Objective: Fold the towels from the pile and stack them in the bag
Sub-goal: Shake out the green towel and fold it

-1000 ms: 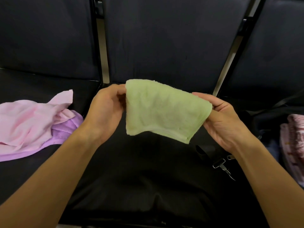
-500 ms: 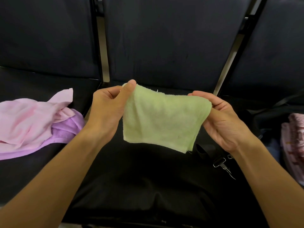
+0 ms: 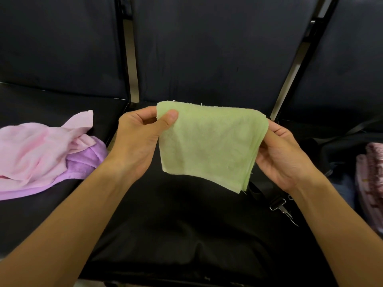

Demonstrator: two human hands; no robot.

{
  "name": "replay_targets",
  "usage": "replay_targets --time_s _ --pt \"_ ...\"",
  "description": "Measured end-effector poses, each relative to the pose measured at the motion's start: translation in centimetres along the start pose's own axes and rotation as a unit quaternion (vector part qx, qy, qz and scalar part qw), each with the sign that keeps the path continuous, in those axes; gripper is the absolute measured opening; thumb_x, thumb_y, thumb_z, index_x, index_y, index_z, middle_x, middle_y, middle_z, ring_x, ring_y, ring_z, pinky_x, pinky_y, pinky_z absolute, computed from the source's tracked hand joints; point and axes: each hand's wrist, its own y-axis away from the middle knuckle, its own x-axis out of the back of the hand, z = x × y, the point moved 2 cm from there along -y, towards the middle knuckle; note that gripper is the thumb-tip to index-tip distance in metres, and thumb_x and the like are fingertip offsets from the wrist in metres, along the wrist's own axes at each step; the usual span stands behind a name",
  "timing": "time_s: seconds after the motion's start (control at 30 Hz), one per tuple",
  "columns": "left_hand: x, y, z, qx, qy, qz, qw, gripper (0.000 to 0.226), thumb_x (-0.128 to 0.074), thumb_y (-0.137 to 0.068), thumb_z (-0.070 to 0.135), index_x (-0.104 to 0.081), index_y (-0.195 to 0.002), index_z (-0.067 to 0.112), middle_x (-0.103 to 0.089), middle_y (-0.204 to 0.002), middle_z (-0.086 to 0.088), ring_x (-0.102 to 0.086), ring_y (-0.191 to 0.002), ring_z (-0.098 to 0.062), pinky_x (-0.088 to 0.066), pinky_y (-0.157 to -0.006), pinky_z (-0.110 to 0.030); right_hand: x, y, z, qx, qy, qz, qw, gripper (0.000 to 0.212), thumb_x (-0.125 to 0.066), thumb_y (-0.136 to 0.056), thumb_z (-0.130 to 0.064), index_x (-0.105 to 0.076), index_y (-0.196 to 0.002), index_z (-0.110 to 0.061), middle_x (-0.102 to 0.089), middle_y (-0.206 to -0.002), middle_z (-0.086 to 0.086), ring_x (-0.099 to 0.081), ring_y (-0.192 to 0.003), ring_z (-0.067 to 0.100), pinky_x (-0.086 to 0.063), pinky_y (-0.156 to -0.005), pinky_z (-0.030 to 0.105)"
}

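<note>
Towel point(image 3: 209, 141), seemingly folded, pinched between left hand point(image 3: 136, 139) and right hand point(image 3: 284, 156)

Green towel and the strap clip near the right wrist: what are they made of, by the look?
Green towel: soft cotton-like terry, matte, judging by its nubby looped surface, stray threads along the top edge and limp drape. Strap clip: likely metal, going by its silvery glossy highlights; plated plastic cannot be excluded at this size.

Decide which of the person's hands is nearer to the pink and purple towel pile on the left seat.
Left. The left hand pinches the green towel's upper corner just right of the pile, without touching it. The right hand grips the towel's opposite edge, much farther away.
</note>
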Motion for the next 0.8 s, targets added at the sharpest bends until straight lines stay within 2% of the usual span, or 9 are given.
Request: replay_targets --time_s 0.1,0.17,0.23,0.3,0.37,0.5,0.6,0.7,0.8 --pt "0.0 0.1 0.0 -0.022 -0.017 0.008 1.0 0.027 -0.066 -0.08 0.02 -0.068 -0.107 0.019 -0.072 -0.109 0.002 -0.068 -0.103 -0.013 -0.054 -0.092 -0.035 -0.1 0.1 0.0 -0.018 0.0 -0.006 1.0 0.022 -0.051 -0.1 -0.016 -0.072 -0.108 -0.014 -0.076 -0.097 0.002 -0.073 -0.086 0.012 -0.059 -0.071 0.024" --pt "-0.1 0.2 0.2 -0.071 -0.102 0.013 0.992 0.026 -0.063 -0.088 0.016 -0.065 -0.113 0.023 -0.07 -0.113 0.007 -0.067 -0.105 -0.009 -0.056 -0.091 -0.035 -0.2 0.1 0.1 -0.023 0.005 -0.01 1.0 0.024 -0.049 -0.101 -0.018 -0.073 -0.106 -0.016 -0.076 -0.097 0.0 -0.073 -0.088 0.012 -0.059 -0.073 0.025" --pt "-0.3 0.2 0.5 -0.114 -0.163 -0.011 0.98 0.032 -0.06 -0.093 0.015 -0.058 -0.123 0.026 -0.065 -0.12 0.01 -0.063 -0.11 -0.007 -0.056 -0.091 -0.036 -0.2 0.0 0.1 -0.024 0.011 -0.004 1.0 0.026 -0.048 -0.102 -0.02 -0.073 -0.107 -0.018 -0.076 -0.102 0.0 -0.072 -0.094 0.013 -0.059 -0.078 0.028" --pt "-0.5 0.3 0.8 -0.121 -0.15 -0.058 0.979 0.038 -0.058 -0.095 0.015 -0.05 -0.131 0.025 -0.062 -0.124 0.008 -0.061 -0.114 -0.011 -0.054 -0.093 -0.041 0.0 -0.1 0.0 -0.028 0.004 0.01 1.0 0.027 -0.047 -0.103 -0.022 -0.072 -0.112 -0.018 -0.074 -0.109 0.001 -0.07 -0.102 0.016 -0.059 -0.085 0.031" --pt "-0.6 0.3 0.9 -0.108 -0.118 -0.104 0.982 0.045 -0.059 -0.093 0.02 -0.044 -0.136 0.024 -0.061 -0.125 0.007 -0.061 -0.115 -0.015 -0.054 -0.092 -0.043 0.0 -0.1 0.1 -0.039 -0.004 0.016 0.999 0.03 -0.045 -0.104 -0.026 -0.071 -0.116 -0.019 -0.073 -0.115 0.0 -0.069 -0.109 0.018 -0.058 -0.089 0.035" --pt "-0.8 0.5 0.6 -0.046 -0.072 -0.15 0.985 0.058 -0.061 -0.087 0.023 -0.037 -0.138 0.032 -0.061 -0.124 0.01 -0.064 -0.111 -0.015 -0.057 -0.084 -0.038 -0.2 0.3 0.2 -0.072 -0.036 0.008 0.997 0.035 -0.038 -0.105 -0.033 -0.069 -0.116 -0.021 -0.073 -0.116 0.0 -0.07 -0.107 0.019 -0.06 -0.085 0.036" --pt "-0.9 0.4 0.0 -0.005 -0.052 -0.135 0.99 0.059 -0.063 -0.089 0.014 -0.036 -0.136 0.039 -0.062 -0.119 0.015 -0.067 -0.104 -0.011 -0.059 -0.078 -0.034 -0.2 0.3 0.3 -0.089 -0.059 0.014 0.994 0.037 -0.038 -0.105 -0.031 -0.069 -0.118 -0.018 -0.073 -0.115 0.003 -0.071 -0.106 0.023 -0.058 -0.088 0.041" --pt "-0.8 0.2 -0.6 0.028 -0.039 -0.105 0.993 0.057 -0.064 -0.09 0.013 -0.038 -0.132 0.043 -0.063 -0.112 0.017 -0.069 -0.095 -0.008 -0.059 -0.07 -0.03 -0.2 0.2 0.6 -0.12 -0.065 0.022 0.99 0.036 -0.041 -0.104 -0.031 -0.069 -0.122 -0.015 -0.072 -0.118 0.006 -0.071 -0.106 0.024 -0.058 -0.089 0.041" --pt "-0.6 0.1 -1.2 0.074 -0.016 -0.066 0.995 0.055 -0.065 -0.089 0.013 -0.042 -0.128 0.044 -0.063 -0.113 0.012 -0.07 -0.09 -0.013 -0.059 -0.065 -0.032 -0.3 0.0 1.1 -0.158 -0.071 0.026 0.985 0.035 -0.041 -0.105 -0.027 -0.065 -0.125 -0.01 -0.073 -0.116 0.009 -0.072 -0.102 0.023 -0.062 -0.079 0.036"
